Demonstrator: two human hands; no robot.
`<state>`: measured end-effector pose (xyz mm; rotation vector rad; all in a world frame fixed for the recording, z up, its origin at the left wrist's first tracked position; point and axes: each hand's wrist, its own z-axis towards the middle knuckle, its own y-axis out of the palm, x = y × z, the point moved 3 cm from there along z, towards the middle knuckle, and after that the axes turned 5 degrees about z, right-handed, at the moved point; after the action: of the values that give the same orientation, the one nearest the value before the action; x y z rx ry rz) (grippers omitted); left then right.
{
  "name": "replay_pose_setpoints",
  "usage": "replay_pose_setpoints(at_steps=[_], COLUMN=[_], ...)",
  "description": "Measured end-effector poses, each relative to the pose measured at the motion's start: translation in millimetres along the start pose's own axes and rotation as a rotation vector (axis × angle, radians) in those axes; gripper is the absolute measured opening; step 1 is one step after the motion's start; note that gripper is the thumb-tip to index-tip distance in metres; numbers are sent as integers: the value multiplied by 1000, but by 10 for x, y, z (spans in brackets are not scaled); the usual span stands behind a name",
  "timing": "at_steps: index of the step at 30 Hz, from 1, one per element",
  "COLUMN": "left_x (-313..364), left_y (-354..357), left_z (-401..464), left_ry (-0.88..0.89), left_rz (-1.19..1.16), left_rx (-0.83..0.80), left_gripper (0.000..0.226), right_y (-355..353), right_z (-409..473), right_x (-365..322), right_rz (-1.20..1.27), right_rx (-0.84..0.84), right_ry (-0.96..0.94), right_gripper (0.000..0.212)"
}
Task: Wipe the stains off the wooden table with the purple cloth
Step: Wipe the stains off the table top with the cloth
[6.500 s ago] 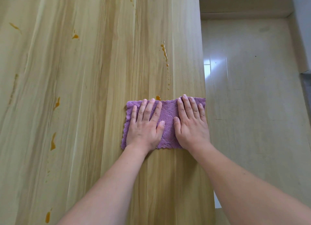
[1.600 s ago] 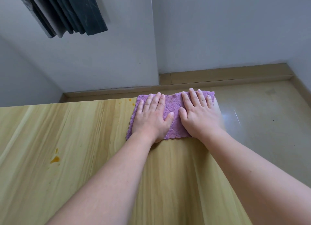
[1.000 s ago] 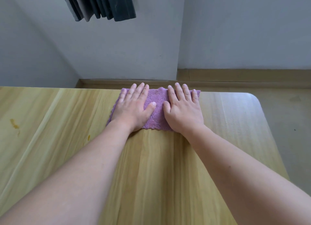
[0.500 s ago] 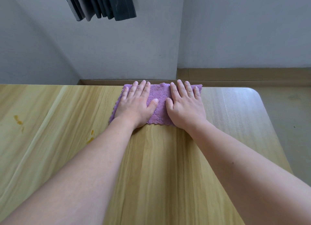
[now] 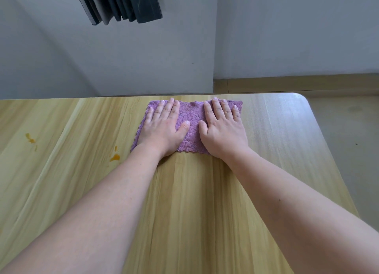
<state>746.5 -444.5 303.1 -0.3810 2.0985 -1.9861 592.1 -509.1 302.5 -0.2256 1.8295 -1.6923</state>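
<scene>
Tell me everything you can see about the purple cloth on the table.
The purple cloth is a small rectangle of soft, fluffy fabric with a faint woven pattern and scalloped edges. It lies flat near the far edge of the wooden table. The left hand and right hand press on it, palms down, fingers spread.

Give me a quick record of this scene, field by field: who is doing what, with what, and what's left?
surface: wooden table
tool: purple cloth, flat near the far edge
left hand: open, palm down on the cloth
right hand: open, palm down on the cloth
stains left: orange stain left of the cloth; fainter orange marks further left
</scene>
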Motion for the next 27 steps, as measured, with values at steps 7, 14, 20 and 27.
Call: replay_pose_setpoints(at_steps=[7, 14, 20, 27], left_x=[10, 26, 41, 67], left_y=[33, 55, 74, 108], left_z=[-222, -495, -725, -970], left_ry=[5, 11, 14, 10], left_rz=[6, 7, 10, 12], left_rx=[6, 6, 5, 3], left_gripper=[72, 72, 72, 73], right_y=[13, 32, 46, 49], right_z=[-238, -509, -736, -995], right_x=[-31, -76, -113, -141], right_rz=[0, -6, -5, -7], right_rx=[-6, -1, -1, -9], right_ry=[8, 11, 9, 9], right_gripper=[64, 64, 64, 64])
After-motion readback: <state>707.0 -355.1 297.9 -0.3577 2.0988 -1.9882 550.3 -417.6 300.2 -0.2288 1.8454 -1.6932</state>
